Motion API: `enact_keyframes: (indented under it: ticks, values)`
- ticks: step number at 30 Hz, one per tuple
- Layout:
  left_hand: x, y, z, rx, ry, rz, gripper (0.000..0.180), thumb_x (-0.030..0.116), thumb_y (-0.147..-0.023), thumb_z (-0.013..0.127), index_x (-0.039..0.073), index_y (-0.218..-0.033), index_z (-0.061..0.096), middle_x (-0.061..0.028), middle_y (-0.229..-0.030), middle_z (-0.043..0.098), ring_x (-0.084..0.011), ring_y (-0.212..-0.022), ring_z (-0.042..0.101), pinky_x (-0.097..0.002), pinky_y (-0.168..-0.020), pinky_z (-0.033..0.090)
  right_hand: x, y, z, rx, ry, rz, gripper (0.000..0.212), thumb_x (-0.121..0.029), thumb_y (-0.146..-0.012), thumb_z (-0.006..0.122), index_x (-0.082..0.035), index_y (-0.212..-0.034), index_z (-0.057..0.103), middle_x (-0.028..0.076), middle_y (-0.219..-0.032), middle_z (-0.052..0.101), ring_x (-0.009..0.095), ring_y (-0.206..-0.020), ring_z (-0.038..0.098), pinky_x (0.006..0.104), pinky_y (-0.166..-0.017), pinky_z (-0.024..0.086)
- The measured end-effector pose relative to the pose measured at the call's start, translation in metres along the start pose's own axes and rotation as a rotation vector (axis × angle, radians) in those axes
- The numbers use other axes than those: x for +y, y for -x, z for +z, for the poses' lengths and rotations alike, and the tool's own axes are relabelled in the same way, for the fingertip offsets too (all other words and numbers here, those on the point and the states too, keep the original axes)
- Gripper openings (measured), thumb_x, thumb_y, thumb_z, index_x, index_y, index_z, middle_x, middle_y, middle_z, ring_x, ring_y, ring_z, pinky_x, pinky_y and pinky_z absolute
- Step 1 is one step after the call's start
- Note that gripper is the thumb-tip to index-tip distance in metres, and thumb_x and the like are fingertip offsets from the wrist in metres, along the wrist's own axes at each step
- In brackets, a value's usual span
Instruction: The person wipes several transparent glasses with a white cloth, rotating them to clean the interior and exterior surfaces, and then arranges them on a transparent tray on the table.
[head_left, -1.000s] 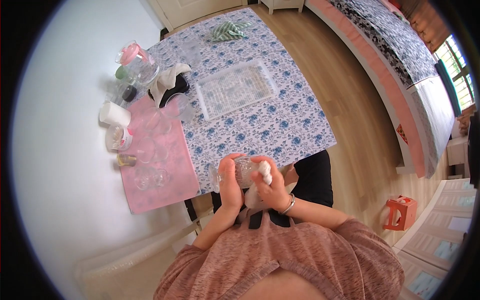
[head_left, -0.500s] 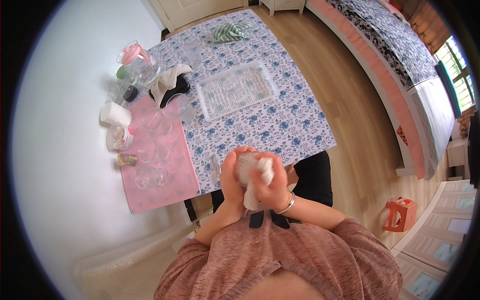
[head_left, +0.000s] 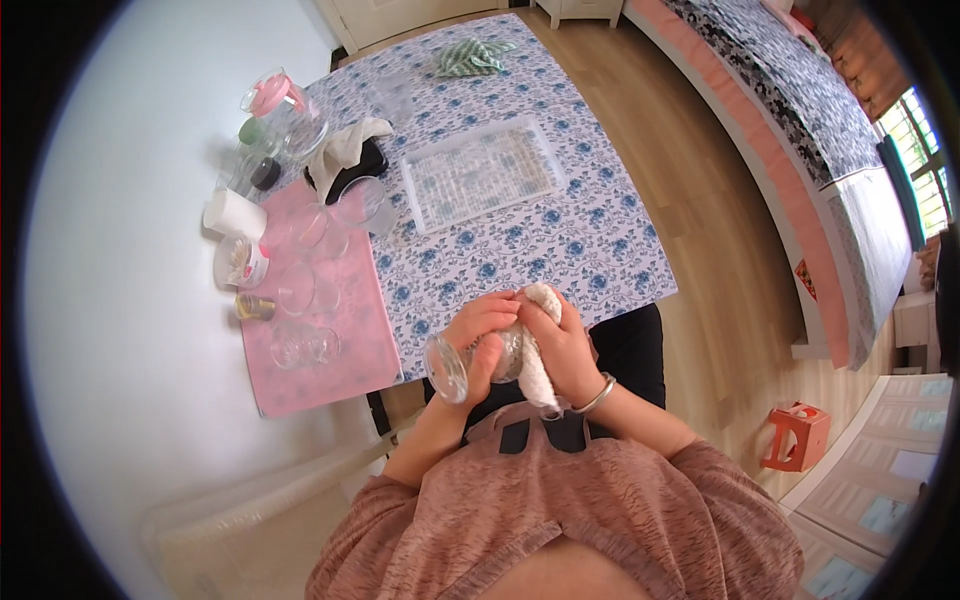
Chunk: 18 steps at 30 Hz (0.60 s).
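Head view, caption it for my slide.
Two hands holding a clear glass and a white cloth at a flowered table.

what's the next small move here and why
Probably turn the white cloth slightly with the right hand while the left hand steadies the clear glass: the left hand wraps the glass's middle, and the right holds the cloth at the end opposite its foot.
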<state>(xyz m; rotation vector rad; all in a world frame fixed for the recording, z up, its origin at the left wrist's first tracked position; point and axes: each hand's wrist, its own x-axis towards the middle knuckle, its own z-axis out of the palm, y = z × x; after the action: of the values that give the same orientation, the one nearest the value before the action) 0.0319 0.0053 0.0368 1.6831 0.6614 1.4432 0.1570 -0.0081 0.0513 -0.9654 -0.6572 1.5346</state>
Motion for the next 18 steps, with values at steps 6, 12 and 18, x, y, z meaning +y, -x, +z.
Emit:
enact_keyframes:
  ticks: [6, 12, 18]
  values:
    - [0.004, -0.001, 0.011, 0.52, 0.909, -0.877, 0.027, 0.025, -0.088, 0.04, 0.002, -0.097, 0.049, -0.0116, -0.096, 0.054, -0.0215, -0.088, 0.053, -0.0347, -0.082, 0.043, 0.026, 0.017, 0.006, 0.0, 0.763, -0.783, 0.029, -0.006, -0.073, 0.063, -0.003, -0.098, 0.047, 0.012, -0.077, 0.057, 0.021, -0.063, 0.059, 0.0279, -0.057, 0.045]
    - [-0.003, 0.016, 0.015, 0.512, 0.546, -0.737, 0.026, 0.02, -0.088, 0.039, 0.001, -0.103, 0.048, -0.0112, -0.101, 0.054, -0.0223, -0.09, 0.053, -0.0352, -0.082, 0.043, 0.024, 0.005, 0.002, 0.042, 0.339, -0.316, 0.015, -0.01, -0.08, 0.058, -0.005, -0.092, 0.051, 0.002, -0.074, 0.052, 0.008, -0.067, 0.049, 0.0223, -0.058, 0.041]
    - [0.002, -0.002, -0.008, -0.145, -0.065, -0.014, 0.019, 0.008, -0.084, 0.042, -0.001, -0.091, 0.057, -0.0137, -0.108, 0.053, -0.0225, -0.103, 0.049, -0.0352, -0.09, 0.036, 0.004, 0.002, 0.0, -0.001, -0.079, 0.16, 0.01, -0.011, -0.085, 0.05, -0.003, -0.091, 0.051, -0.002, -0.078, 0.051, 0.004, -0.07, 0.045, 0.0197, -0.059, 0.039]
